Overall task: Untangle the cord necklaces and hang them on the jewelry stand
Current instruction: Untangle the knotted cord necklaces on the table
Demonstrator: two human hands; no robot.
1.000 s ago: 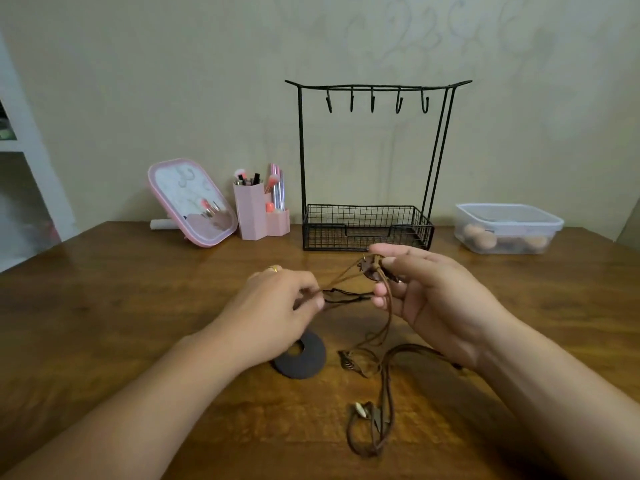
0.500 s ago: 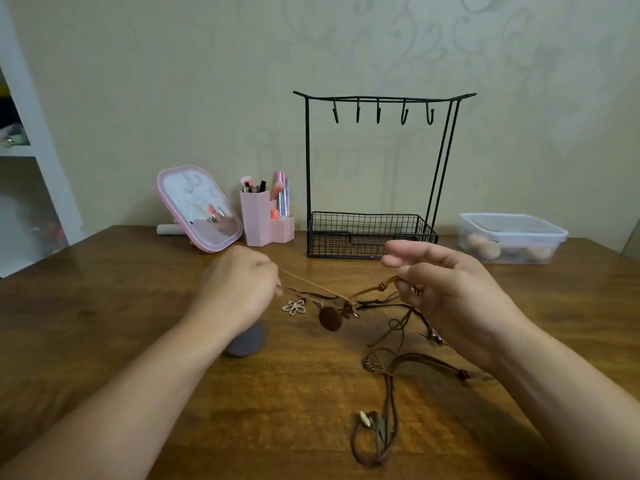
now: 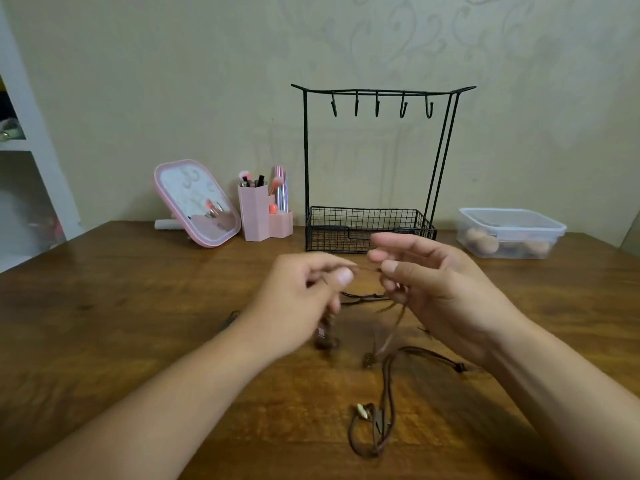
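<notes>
Step in hand: pulling one cord free of the bundle; nothing hung yet, all five hooks (image 3: 376, 109) on the jewelry stand (image 3: 372, 161) are bare. Left hand (image 3: 298, 299) pinches a brown strand between thumb and forefinger, fingers curled round it. Right hand (image 3: 436, 289) is raised just beside it; thumb and fingertips look closed on the same short strand between the hands, though motion blur keeps me from being sure of the exact contact. The tangled cord necklaces (image 3: 384, 368) hang from both hands and trail down onto the wooden table (image 3: 138, 306), with a looped end and a pale shell pendant (image 3: 362, 410) lying nearest me; a dark pendant dangles below the left hand, blurred. My judgement on doing this well: keep tension low, since pulling the hands apart hard would likely cinch the knot. Better to hold the crossing slack, trace one strand to its free loop, and feed the pendant back through. Lifting the bundle higher should let the pendants' weight show which cord runs where. Stand is well behind the hands, so no reach until one necklace is wholly free.
</notes>
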